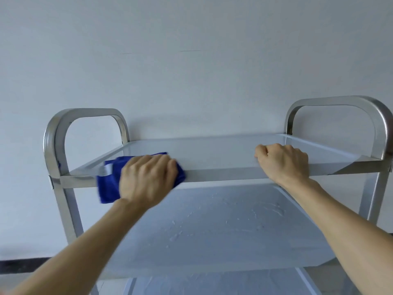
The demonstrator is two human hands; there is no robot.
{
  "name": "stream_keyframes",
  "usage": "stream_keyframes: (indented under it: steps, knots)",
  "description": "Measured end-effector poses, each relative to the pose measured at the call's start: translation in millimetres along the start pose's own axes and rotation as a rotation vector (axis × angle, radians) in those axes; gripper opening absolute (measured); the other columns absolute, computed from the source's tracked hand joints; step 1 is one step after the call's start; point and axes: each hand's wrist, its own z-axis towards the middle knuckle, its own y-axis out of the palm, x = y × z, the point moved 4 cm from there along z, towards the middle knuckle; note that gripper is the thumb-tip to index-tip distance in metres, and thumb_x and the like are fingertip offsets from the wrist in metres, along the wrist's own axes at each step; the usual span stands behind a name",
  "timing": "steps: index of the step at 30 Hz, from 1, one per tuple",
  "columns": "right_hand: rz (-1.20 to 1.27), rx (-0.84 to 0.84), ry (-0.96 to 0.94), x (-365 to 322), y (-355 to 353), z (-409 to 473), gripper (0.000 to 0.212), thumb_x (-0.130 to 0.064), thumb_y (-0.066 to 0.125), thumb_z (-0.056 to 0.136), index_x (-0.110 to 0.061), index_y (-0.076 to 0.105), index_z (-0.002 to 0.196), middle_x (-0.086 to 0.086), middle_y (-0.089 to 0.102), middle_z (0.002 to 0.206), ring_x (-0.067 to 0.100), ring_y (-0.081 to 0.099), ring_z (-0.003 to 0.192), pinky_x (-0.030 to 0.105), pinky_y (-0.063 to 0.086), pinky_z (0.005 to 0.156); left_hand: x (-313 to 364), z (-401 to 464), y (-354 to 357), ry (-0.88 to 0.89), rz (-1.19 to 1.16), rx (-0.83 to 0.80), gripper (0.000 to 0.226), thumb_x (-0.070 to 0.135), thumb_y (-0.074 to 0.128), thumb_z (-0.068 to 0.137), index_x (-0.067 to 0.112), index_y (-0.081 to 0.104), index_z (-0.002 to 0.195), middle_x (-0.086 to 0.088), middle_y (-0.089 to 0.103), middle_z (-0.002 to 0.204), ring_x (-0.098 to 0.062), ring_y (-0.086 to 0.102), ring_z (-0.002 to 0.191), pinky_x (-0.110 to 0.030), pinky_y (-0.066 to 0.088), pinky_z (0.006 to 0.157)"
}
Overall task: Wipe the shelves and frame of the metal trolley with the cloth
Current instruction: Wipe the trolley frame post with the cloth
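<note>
Metal trolley (221,174) with blue cloth (108,186) on its top shelf's near edge.
The steel trolley shows 3 shelves and 2 arched end handles; the bunched cloth drapes over the near-left rim.

No legible text (cloth tag blurred)

The cloth (110,184) is deep blue with a white label patch. The trolley (212,174) is silvery grey metal, against a pale grey-white wall (191,60).

Metal trolley (212,174), top shelf: blue cloth (108,184) over near rim under left hand (146,177); right hand (282,162) grips rim.
</note>
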Motion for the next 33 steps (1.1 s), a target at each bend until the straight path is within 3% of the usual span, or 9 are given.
stream_keyframes:
  steps: [4,8,13,18,23,26,28,31,33]
  knots:
    - [-0.011,0.003,-0.011,1,0,0,0.051,-0.035,0.030,0.097,-0.015,0.076,0.087,0.012,0.072,0.086,0.038,0.057,0.076,0.037,0.042,0.074,83,25,13,0.095,-0.071,-0.030,0.028,0.015,0.061,0.085,0.019,0.047,0.061,-0.004,0.050,0.056,-0.031,0.047,0.047,-0.037,0.039,0.046]
    - [-0.017,0.014,-0.028,3,0,-2,0.059,-0.040,0.023,0.094,-0.014,0.076,0.088,0.011,0.074,0.087,0.038,0.058,0.077,0.037,0.044,0.074,102,29,21,0.119,-0.098,-0.087,0.034,0.026,0.048,0.098,0.016,0.050,0.065,-0.002,0.050,0.057,-0.029,0.042,0.049,-0.040,0.041,0.049]
    - [-0.024,-0.006,-0.045,2,-2,-3,0.072,-0.047,0.013,0.083,-0.016,0.078,0.093,0.012,0.075,0.100,0.041,0.060,0.087,0.041,0.049,0.086,48,10,7,0.203,-0.152,-0.140,0.039,0.035,0.036,0.104,0.017,0.063,0.081,0.003,0.066,0.078,-0.025,0.058,0.064,-0.038,0.044,0.059]
    - [-0.020,0.006,-0.050,3,-2,-3,0.070,-0.046,0.016,0.088,-0.013,0.078,0.090,0.014,0.075,0.096,0.041,0.061,0.085,0.041,0.049,0.083,-45,-15,-14,0.150,-0.088,-0.243,0.049,0.039,0.024,0.106,0.019,0.066,0.093,0.007,0.072,0.101,-0.024,0.067,0.079,-0.035,0.048,0.065]
    - [-0.038,-0.043,0.003,0,-5,-1,0.059,-0.042,0.026,0.097,-0.013,0.076,0.091,0.018,0.070,0.097,0.040,0.057,0.084,0.040,0.043,0.077,-107,-25,-22,0.051,-0.162,-0.433,0.043,0.059,0.028,0.099,0.036,0.063,0.112,0.019,0.056,0.135,-0.012,0.065,0.097,-0.030,0.050,0.061]
    - [-0.028,-0.065,-0.064,-28,-17,-1,0.063,-0.046,0.022,0.092,-0.008,0.070,0.079,0.021,0.065,0.088,0.039,0.054,0.079,0.040,0.042,0.074,-121,-19,-13,-0.104,-0.208,-0.670,0.063,0.084,0.035,0.078,0.050,0.048,0.129,0.024,0.043,0.146,-0.009,0.057,0.112,-0.031,0.043,0.082]
    - [0.050,-0.037,-0.171,-68,-26,-9,0.058,-0.045,0.027,0.096,-0.007,0.070,0.083,0.028,0.068,0.096,0.044,0.060,0.088,0.043,0.046,0.078,-128,-14,-11,-0.200,-0.223,-0.791,0.082,0.093,0.040,0.067,0.047,0.039,0.136,0.025,0.042,0.145,-0.012,0.051,0.123,-0.031,0.036,0.090]
    - [0.163,-0.075,-0.397,-147,-21,-32,0.045,-0.039,0.035,0.102,-0.011,0.066,0.088,0.021,0.070,0.107,0.041,0.064,0.098,0.039,0.044,0.076,-124,-14,-9,-0.109,0.007,-0.907,0.095,0.096,0.028,0.066,0.041,0.037,0.143,0.015,0.024,0.160,-0.021,0.024,0.147,-0.046,0.019,0.116]
    - [0.210,-0.119,-0.522,-194,-10,-48,0.038,-0.037,0.031,0.103,-0.019,0.061,0.088,0.013,0.071,0.107,0.036,0.061,0.092,0.035,0.035,0.071,-120,-17,-12,-0.094,0.068,-0.875,0.095,0.096,0.023,0.065,0.041,0.039,0.142,0.013,0.043,0.151,-0.024,0.039,0.137,-0.044,0.018,0.114]
